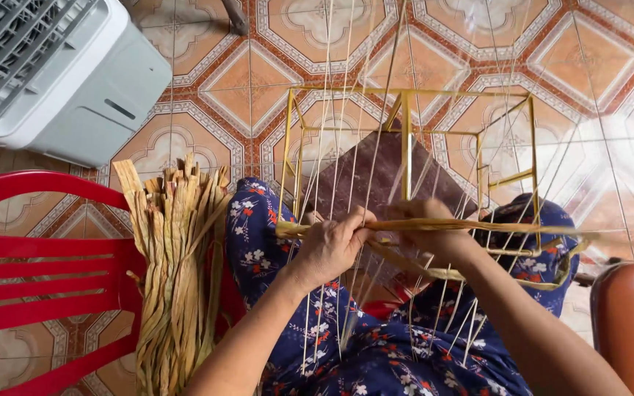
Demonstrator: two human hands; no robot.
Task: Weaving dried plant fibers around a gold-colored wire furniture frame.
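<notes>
- Patterned orange floor tiles point(207, 95) fill the background; a white fan unit point(75, 81) stands at upper left.
- We see the left hand point(329, 246) closed around a flat straw strip point(478, 226), which lies level across thin upright strands point(324, 147).
- Our right hand point(434, 233) pinches that strip beside a yellow wire frame point(407, 139) resting on our lap.
- We note a dried straw bundle point(177, 271) leaning against a red plastic chair point(38, 279).

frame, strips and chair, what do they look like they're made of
Frame: thin yellow rods, probably painted metal, though that is unsure. Strips: dried plant leaf or reed, going by the matt tan, fibrous, curled edges. Chair: moulded red plastic, glossy and slatted. Both the left hand and the right hand pinch a strip at the frame.
</notes>
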